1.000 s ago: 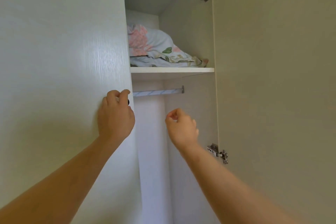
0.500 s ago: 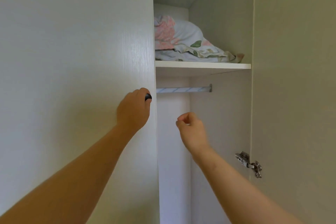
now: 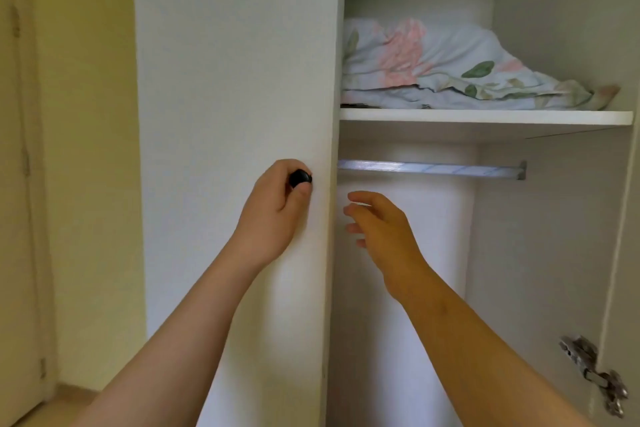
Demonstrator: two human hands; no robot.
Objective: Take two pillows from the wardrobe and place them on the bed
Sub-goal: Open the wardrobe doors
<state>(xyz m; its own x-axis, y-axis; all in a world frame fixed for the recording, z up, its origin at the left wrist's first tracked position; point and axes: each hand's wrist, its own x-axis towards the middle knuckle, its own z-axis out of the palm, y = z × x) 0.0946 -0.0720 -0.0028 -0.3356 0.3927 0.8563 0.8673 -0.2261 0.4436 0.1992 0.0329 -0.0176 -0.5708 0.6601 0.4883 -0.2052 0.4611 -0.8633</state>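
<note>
White door [image 3: 235,114] now swung wider, pillows [image 3: 433,66] upper right exposed. Left hand [image 3: 273,211] fingers grip knob [image 3: 300,178]; right hand [image 3: 384,236] fingers now spread, empty. Reach next.

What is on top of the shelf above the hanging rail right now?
On the shelf lies floral bedding, a plump pillow-like bundle on flatter folds. The left door, held by the left hand at its knob, hides the shelf's left part, so I cannot count pillows.

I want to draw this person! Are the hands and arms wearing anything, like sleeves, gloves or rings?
No. Both forearms are bare with no sleeves in view. The left hand and right hand have no gloves, and no rings, watch or bracelets show.
</note>
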